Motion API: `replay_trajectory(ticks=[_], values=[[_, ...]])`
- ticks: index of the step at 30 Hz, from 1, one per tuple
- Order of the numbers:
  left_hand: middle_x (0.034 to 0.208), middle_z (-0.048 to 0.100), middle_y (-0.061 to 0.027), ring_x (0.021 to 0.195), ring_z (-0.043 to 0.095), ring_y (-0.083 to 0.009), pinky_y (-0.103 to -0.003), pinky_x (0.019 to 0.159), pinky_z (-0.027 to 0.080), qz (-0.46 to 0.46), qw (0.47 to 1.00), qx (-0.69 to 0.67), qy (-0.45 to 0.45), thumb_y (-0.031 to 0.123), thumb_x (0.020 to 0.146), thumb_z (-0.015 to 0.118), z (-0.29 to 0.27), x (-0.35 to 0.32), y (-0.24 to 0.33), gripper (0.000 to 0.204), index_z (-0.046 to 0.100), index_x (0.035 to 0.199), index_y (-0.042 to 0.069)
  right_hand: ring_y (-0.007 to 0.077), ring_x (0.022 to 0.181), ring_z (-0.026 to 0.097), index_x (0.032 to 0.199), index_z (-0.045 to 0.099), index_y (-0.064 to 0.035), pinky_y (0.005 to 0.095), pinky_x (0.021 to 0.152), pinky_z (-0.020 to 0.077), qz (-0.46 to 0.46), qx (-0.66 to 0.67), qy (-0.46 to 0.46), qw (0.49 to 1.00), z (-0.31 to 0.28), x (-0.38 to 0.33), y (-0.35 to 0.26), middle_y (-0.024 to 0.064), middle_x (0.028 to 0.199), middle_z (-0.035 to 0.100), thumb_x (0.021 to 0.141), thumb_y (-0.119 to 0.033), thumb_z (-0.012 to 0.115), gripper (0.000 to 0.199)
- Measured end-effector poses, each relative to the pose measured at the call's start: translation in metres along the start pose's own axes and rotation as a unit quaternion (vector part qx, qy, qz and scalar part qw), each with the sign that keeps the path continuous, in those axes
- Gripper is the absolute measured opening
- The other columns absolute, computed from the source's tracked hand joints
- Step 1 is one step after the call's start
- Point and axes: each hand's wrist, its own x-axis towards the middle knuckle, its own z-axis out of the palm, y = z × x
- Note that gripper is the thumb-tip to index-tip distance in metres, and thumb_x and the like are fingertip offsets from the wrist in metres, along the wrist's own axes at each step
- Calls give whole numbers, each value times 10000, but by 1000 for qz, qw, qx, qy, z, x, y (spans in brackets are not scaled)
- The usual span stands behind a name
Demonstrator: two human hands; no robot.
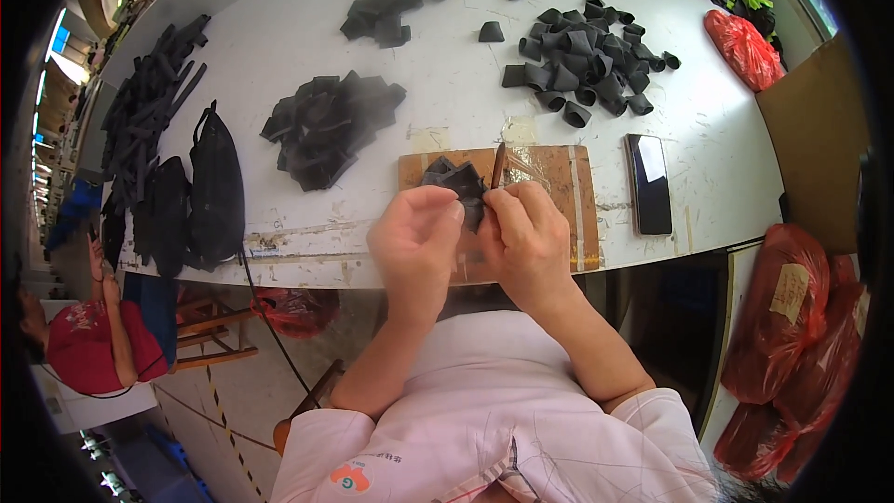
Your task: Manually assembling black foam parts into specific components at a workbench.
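Over the wooden board [573, 214] at the table's near edge, both my hands work close together. My right hand [528, 240] is closed around a slim brown stick-like tool [500, 164], its narrow end pointing away from me. The fingers of my left hand [416, 240] are curled into a pinch; what they hold, if anything, is hidden. Between and just beyond my fingertips lie several small black fabric pieces [451, 173], partly covered by my hands.
Loose black flat pieces [326, 126] lie left of the board, with another heap [391, 5] farther back. Black rolled tubes [582, 56] lie back right. A phone [649, 184] rests right of the board. Black strips [154, 98] and a black pouch [216, 191] lie far left. Red bags [778, 307] stand right.
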Motion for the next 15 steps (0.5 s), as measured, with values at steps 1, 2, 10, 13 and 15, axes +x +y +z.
replay_trajectory(ticks=[1,2,10,13,15], values=[[764,584,-37,635,530,-60,-191,554,428,-9,999,-33,-15,2,788,575,-3,1,2,77,559,863,-10,260,583,519,792,552,-4,347,503,430,39,58,-4,998,1,2,2,109,703,497,667,17,607,138],[764,584,-37,635,530,-60,-191,554,428,-5,999,-32,-11,2,788,575,-4,1,3,77,559,863,-10,260,583,519,792,552,-4,347,503,430,35,62,-4,997,0,3,2,109,703,497,667,17,607,138],[700,577,-11,597,513,-25,-146,525,405,76,992,75,-68,-16,789,592,-3,-5,-4,90,561,870,-42,249,558,530,778,561,7,330,490,424,96,103,-52,989,-9,1,-2,107,689,507,689,23,597,97],[667,562,8,594,500,-21,-150,530,403,83,987,121,-60,-12,790,594,-4,-3,-6,49,570,830,-27,212,557,542,797,566,12,296,487,421,148,166,-98,970,-16,4,0,99,698,514,702,5,605,103],[666,552,14,588,491,-22,-155,535,400,95,984,145,-46,-10,792,592,-6,-1,-6,28,569,804,-20,187,557,545,809,569,14,275,488,420,177,204,-121,955,-21,5,2,92,703,518,712,-7,608,107]])
